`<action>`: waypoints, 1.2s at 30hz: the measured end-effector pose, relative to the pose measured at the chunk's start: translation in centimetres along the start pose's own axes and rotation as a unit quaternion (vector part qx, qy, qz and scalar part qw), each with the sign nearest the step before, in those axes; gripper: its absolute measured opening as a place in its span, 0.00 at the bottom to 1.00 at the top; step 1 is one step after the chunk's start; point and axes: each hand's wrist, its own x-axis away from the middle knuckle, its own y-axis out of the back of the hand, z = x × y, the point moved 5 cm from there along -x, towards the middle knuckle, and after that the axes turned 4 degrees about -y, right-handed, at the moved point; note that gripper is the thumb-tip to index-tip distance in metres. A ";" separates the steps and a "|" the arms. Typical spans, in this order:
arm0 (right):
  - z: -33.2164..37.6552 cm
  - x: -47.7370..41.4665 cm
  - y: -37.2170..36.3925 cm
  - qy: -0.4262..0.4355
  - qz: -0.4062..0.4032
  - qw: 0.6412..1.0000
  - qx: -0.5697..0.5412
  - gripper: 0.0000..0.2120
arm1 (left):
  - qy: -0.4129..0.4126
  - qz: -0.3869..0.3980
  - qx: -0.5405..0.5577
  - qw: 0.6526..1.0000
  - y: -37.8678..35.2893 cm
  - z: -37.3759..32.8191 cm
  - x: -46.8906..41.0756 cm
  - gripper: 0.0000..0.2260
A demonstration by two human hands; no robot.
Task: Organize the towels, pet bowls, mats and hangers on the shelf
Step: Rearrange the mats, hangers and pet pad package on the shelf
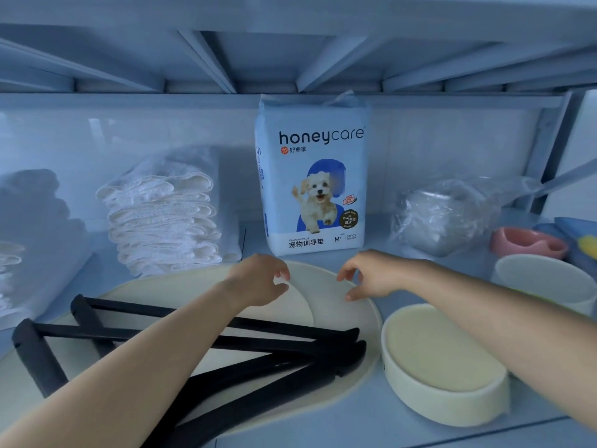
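While left hand (258, 281) and right hand (371, 276) hover half-curled, empty, over mats (326, 305), black hangers (290, 349) across them, pad pack (315, 176) behind

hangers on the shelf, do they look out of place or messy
Yes. The black hangers lie crossed in a loose heap on top of the cream mats, rather than lined up; the two mats also overlap unevenly.
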 end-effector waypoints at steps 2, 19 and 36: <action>-0.9 0.0 0.1 -0.015 -0.003 1.000 0.001 0.23 | 0.000 0.011 0.004 1.000 -0.3 -0.5 -0.2 0.09; -1.4 -2.2 -0.5 -0.068 -0.012 0.996 -0.063 0.32 | 0.053 0.020 0.009 0.998 -1.5 1.1 0.1 0.15; -2.8 0.3 -0.6 -0.059 0.003 0.998 0.012 0.26 | 0.005 0.042 0.036 0.998 -2.4 -1.1 -0.1 0.15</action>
